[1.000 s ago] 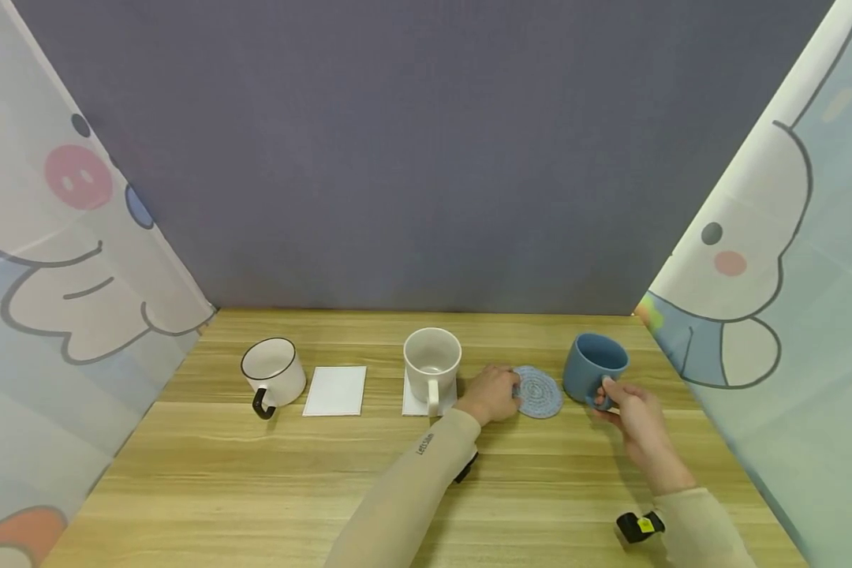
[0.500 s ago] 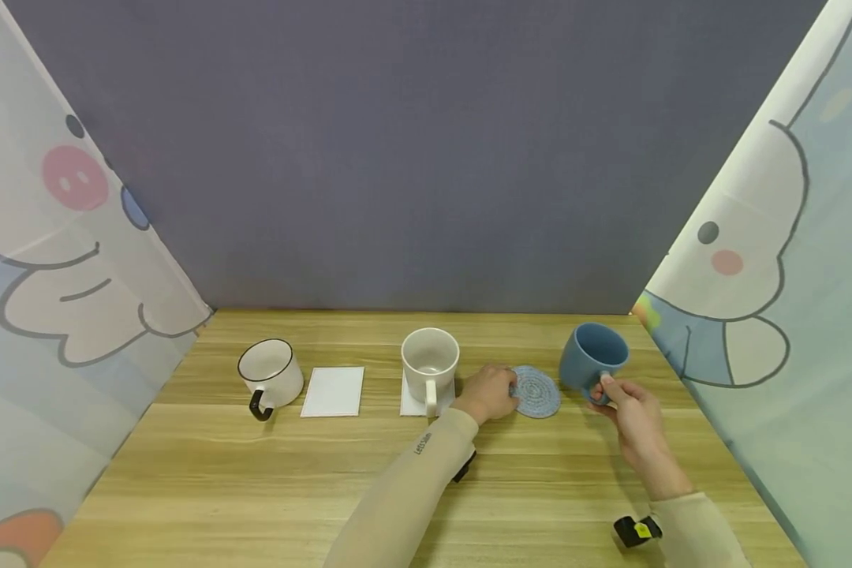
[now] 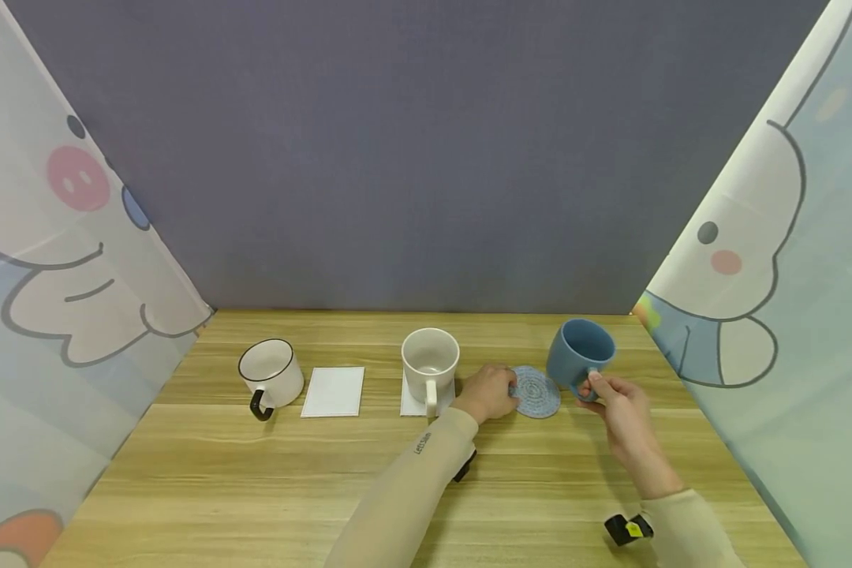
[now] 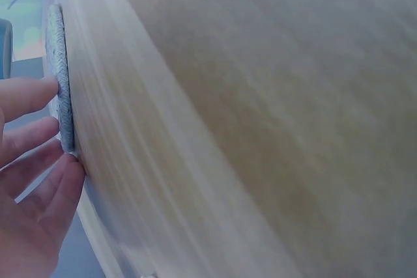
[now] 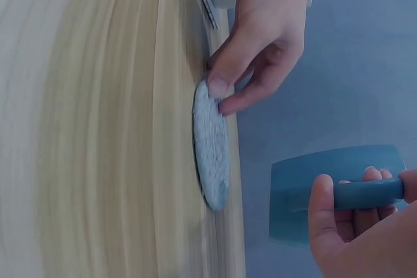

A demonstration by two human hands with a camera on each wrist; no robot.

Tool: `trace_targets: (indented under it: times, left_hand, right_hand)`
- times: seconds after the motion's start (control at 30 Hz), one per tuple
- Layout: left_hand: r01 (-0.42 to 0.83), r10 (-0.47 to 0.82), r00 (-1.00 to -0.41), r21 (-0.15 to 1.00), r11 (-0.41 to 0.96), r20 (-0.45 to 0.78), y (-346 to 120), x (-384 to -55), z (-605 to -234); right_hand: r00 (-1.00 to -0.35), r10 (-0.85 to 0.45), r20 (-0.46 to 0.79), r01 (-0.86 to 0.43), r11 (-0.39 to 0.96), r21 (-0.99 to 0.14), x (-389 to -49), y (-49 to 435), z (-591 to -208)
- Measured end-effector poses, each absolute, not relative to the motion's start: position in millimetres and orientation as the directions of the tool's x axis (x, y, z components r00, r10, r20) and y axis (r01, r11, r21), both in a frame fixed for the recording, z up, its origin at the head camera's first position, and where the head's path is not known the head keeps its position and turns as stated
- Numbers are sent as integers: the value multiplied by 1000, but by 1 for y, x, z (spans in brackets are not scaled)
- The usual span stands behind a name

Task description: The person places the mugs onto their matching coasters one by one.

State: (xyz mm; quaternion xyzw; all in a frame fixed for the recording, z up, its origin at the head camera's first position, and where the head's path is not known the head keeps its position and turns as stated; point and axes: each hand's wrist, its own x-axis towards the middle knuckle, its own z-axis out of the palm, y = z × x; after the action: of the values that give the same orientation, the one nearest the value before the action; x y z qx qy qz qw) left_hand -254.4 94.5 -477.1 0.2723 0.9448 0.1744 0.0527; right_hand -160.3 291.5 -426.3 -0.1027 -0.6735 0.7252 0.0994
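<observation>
1. Here, the round coaster [image 3: 541, 393] lies flat on the table [image 3: 255, 489]. At its left edge is the left hand [image 3: 488, 393], its grip drawn in with bent fingers and thumb on the rim, probably so the coaster cannot slide.
2. To the right of the round coaster, the right hand [image 3: 623, 409] has its grip closed on the handle [image 5: 368, 194] of the blue mug [image 3: 572, 360]. The mug appears raised off the table; holding it by the handle likely leaves its rim and base untouched.
3. To the left of the round coaster, beyond the left hand, a cream mug [image 3: 422, 382] stands upright on a square coaster [image 3: 448, 395], presumably to shield the wood.
4. Farther left of the round coaster lies a second square coaster [image 3: 333, 392]; farthest left stands a dark-rimmed mug [image 3: 281, 386], its black handle towards the person, perhaps for easy reach.
</observation>
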Motion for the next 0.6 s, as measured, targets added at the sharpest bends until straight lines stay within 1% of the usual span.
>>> trace_targets:
  times: [0.27,0.6]
  left_hand:
    - [474,523,-852,382,793,-28,94,-253,-474]
    - [489,524,-852,375,787,11,93,-253,-474]
  right_hand:
    - [-961,276,-31,17,-53,-998,-163,278,-425]
    - [-960,278,-46,32,-56,-998,-168,264,-428]
